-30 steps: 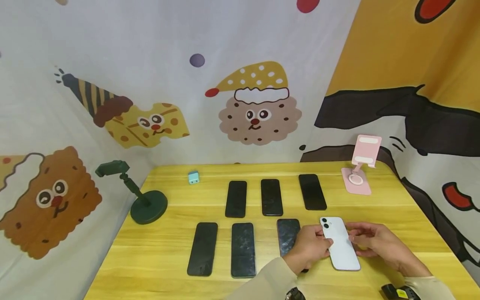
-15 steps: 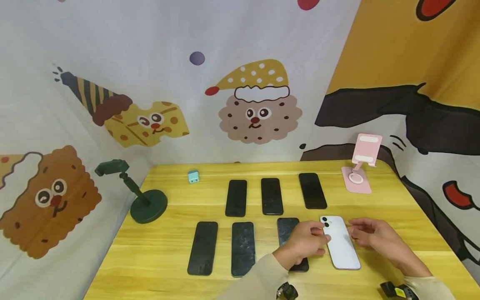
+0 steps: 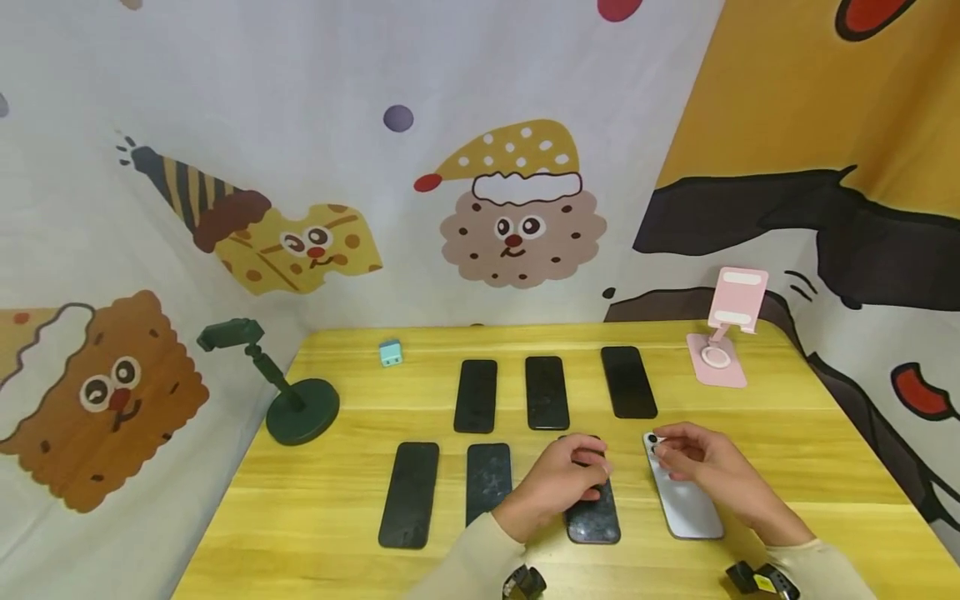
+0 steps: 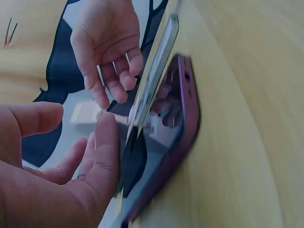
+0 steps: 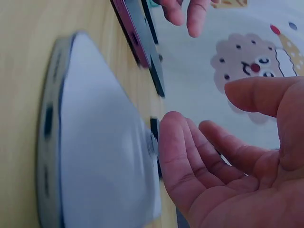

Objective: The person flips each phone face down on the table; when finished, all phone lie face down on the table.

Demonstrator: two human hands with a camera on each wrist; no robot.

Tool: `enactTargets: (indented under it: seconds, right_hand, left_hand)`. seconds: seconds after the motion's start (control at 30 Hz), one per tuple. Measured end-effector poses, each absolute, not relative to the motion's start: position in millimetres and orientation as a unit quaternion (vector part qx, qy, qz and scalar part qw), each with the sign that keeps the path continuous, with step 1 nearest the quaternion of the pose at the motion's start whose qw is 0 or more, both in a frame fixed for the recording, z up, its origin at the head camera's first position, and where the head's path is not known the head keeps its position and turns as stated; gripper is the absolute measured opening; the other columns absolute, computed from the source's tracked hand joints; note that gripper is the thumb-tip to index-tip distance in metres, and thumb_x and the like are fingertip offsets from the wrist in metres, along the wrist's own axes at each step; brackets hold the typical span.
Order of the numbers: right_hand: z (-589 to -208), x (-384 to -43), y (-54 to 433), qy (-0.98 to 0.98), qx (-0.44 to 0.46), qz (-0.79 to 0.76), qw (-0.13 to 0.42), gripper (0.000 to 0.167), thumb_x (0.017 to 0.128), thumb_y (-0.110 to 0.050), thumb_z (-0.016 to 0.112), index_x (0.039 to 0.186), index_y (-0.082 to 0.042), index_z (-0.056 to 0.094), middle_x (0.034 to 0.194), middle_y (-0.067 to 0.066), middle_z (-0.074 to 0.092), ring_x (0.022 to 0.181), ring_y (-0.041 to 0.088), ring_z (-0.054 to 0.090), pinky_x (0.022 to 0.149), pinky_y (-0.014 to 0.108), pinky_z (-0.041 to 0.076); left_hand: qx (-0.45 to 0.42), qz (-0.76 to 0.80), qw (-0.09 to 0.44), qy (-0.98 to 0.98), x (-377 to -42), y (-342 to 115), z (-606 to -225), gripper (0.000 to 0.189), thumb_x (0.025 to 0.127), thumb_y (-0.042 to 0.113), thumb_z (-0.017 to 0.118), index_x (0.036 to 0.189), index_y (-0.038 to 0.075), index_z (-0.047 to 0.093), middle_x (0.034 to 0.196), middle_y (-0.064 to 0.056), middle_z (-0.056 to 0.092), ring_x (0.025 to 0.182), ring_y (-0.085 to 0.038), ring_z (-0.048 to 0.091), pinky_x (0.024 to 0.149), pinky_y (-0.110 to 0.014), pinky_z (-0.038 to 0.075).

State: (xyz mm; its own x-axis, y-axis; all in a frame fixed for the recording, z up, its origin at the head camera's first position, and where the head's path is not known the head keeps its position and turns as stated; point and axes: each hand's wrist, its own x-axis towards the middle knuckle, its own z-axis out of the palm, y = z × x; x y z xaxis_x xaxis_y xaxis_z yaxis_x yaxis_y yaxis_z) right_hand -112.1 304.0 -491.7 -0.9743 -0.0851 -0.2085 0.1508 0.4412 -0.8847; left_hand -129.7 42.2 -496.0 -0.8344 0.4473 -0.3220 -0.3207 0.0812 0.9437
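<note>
A white smartphone lies back up on the wooden table, its two camera lenses at the far end. My right hand hovers over its upper part, fingers loosely bent and holding nothing; in the right wrist view the hand is above the phone's back. A dark smartphone lies screen up to the left. Over it is my left hand, thumb and fingers apart, covering its upper half. The left wrist view shows that phone's reddish edge below the left hand.
Two more dark phones lie left in the front row, one partly behind the left arm. Three dark phones form the back row. A green stand is at left, a pink stand at back right, a light-blue charger at back left.
Both hands have moved left. The left hand left the white phone's side and is over the dark phone; the right hand went from its right edge to above it. The white phone stays put.
</note>
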Motion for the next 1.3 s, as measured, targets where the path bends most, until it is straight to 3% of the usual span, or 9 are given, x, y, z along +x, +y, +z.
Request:
enactTargets:
  seconds: [0.27,0.5,0.73,0.93,1.3]
  right_hand:
    - [-500.5,-115.0,282.0,0.816,0.006,-0.563,0.13,0.052,0.105,-0.018,0.068,0.145,0.009,0.05,0.119,0.025,0.067,0.096,0.026,0.072,0.075,0.037,0.065]
    - [-503.5,-115.7,266.3,0.798,0.021,-0.579,0.165,0.055,0.105,-0.019,0.068,0.149,0.006,0.047,0.123,0.024,0.063,0.102,0.028,0.069,0.075,0.041,0.066]
    - [-507.5,-110.5,255.6,0.778,0.033,-0.6,0.183,0.062,0.105,-0.021,0.068,0.154,0.007,0.042,0.142,0.029,0.054,0.117,0.033,0.066,0.075,0.046,0.067]
    - [-506.7,-105.5,246.4,0.756,0.003,-0.621,0.205,0.068,0.106,-0.021,0.066,0.157,0.011,0.035,0.159,0.038,0.038,0.134,0.044,0.058,0.077,0.05,0.066]
    - [-504.7,-104.4,237.8,0.74,0.0,-0.638,0.212,0.07,0.106,-0.02,0.067,0.157,0.013,0.034,0.16,0.04,0.034,0.131,0.044,0.06,0.078,0.053,0.066]
  left_hand:
    - [0.041,0.659,0.279,0.697,-130.9,13.2,-497.5,0.042,0.099,0.015,0.076,0.139,0.012,0.063,0.117,-0.006,0.064,0.095,-0.02,0.069,0.077,-0.041,0.062]
    - [0.049,0.652,0.255,0.713,-132.0,-4.3,-502.2,0.059,0.095,0.013,0.08,0.148,0.008,0.056,0.133,-0.013,0.057,0.107,-0.019,0.061,0.077,-0.04,0.062]
    - [0.037,0.666,0.273,0.693,-130.9,-7.4,-504.0,0.074,0.093,0.01,0.08,0.158,0.003,0.045,0.139,-0.019,0.055,0.108,-0.021,0.069,0.083,-0.043,0.065]
    - [0.026,0.674,0.292,0.678,-128.8,-5.6,-503.8,0.074,0.094,0.009,0.079,0.157,0.0,0.044,0.14,-0.023,0.057,0.108,-0.027,0.073,0.085,-0.051,0.065]
    - [-0.003,0.695,0.285,0.66,-126.4,0.3,-503.2,0.071,0.094,0.009,0.079,0.155,-0.002,0.045,0.141,-0.023,0.053,0.118,-0.029,0.065,0.089,-0.053,0.064]
